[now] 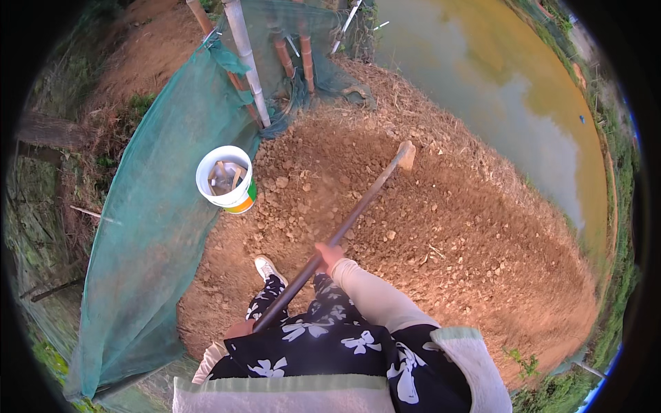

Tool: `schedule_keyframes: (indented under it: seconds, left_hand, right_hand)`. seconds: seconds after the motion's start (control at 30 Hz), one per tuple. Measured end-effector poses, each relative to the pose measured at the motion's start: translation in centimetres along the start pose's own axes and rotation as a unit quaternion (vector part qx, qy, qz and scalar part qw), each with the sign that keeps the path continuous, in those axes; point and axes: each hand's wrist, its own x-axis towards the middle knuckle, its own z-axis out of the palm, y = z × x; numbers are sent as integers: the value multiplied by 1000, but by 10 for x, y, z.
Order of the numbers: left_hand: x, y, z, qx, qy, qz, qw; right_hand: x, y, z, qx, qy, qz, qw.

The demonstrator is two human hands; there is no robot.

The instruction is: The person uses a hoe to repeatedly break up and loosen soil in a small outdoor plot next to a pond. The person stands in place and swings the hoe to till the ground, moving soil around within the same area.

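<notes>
A hoe with a long dark handle (356,210) slants across in front of me, from my left hip up to the right. Its pale, soil-coated blade (407,156) rests on the loose brown soil (454,227). Partway along the shaft, my right hand (330,256) is wrapped around it. My left hand (239,329) grips the handle's near end beside my hip, partly hidden by the dark patterned clothing.
A white plastic bucket (225,154) with several items inside stands left, against a green mesh net fence (150,227). Bamboo poles (248,62) rise at the fence corner. Dry grass (465,134) edges a muddy pond (516,103) on the right. My shoe (267,268) is on the soil.
</notes>
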Motion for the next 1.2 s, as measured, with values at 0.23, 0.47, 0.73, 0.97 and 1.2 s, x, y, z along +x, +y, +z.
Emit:
schedule_keyframes:
  seconds: [0.23,0.47,0.73,0.97,1.2]
  left_hand:
    - [-118,-65,-54,51,56,3,997]
    - [-216,-258,-48,147,165,-243,944]
    - [-116,-142,-57,-8,63,-50,997]
    - [43,8,-25,-1,27,83,996]
    - [40,11,-35,-20,-6,117,993]
  right_hand:
    - [49,-37,-2,115,63,-28,991]
    - [-45,87,100,169,-18,119,978]
    - [-5,20,62,214,10,44,976]
    - [12,1,39,127,65,-53,988]
    - [2,19,35,26,15,17,999]
